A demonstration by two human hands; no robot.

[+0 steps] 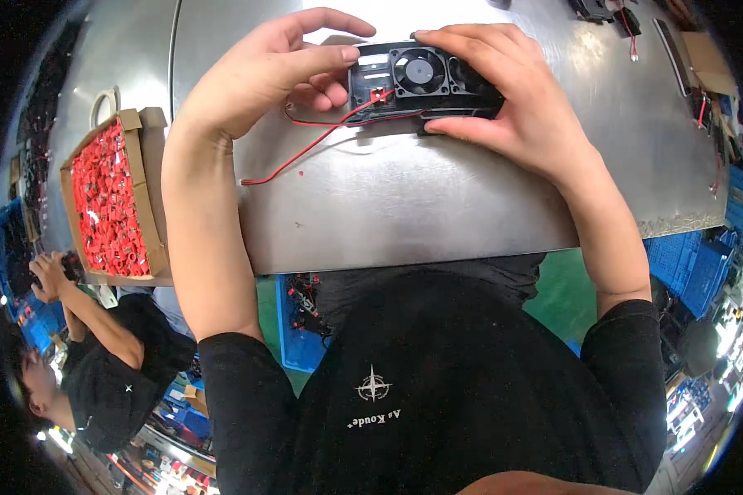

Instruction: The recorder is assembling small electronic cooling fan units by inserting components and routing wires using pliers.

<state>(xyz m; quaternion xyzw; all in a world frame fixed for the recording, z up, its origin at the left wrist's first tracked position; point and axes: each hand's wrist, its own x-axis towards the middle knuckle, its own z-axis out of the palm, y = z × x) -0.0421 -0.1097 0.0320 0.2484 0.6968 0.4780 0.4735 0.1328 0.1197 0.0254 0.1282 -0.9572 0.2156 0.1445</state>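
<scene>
A black plastic housing with small cooling fans set in it is held just over the metal table. One round fan shows whole; my fingers partly cover another beside it. My right hand wraps the housing's right end, fingers along the far edge and thumb on the near edge. At the left end, my left hand has its thumb on the corner and lower fingers curled against the edge, while its index finger stretches out. A small red part sits inside the housing, and a red wire trails from it onto the table.
An open cardboard box full of small red parts stands at the left on the metal table. Black parts with wires lie at the far right. Another person works at the lower left. Blue crates stand at the right.
</scene>
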